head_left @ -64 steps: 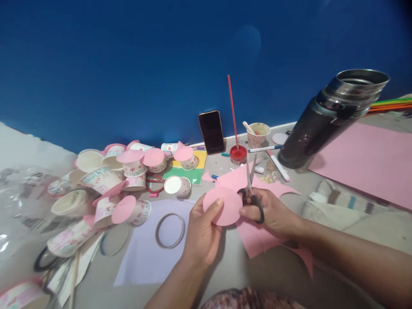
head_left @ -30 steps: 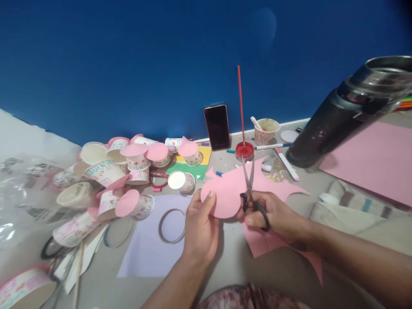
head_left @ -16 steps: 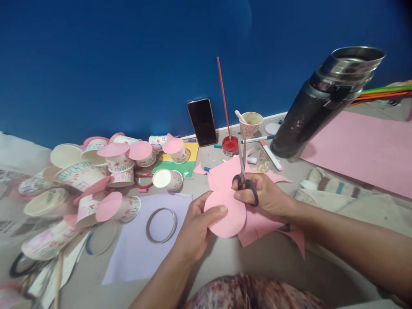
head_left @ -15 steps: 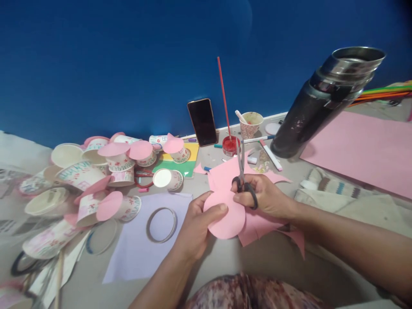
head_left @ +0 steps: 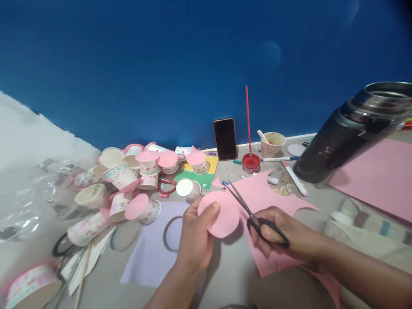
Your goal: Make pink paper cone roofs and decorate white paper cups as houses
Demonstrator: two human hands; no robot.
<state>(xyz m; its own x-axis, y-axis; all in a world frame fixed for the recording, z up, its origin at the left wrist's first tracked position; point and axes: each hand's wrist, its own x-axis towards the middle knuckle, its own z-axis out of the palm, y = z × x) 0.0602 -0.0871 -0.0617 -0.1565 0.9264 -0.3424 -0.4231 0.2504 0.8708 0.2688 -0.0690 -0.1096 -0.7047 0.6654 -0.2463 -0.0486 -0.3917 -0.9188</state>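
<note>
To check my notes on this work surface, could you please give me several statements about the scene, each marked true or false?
1. The right hand holds black-handled scissors. True.
2. The left hand holds a marker. False: it holds a pink paper disc.
3. The phone stands before the blue wall. True.
4. The red stick stands in the red pot. True.
5. The grey ring lies on yellow paper. False: it lies on the lilac sheet.
</note>
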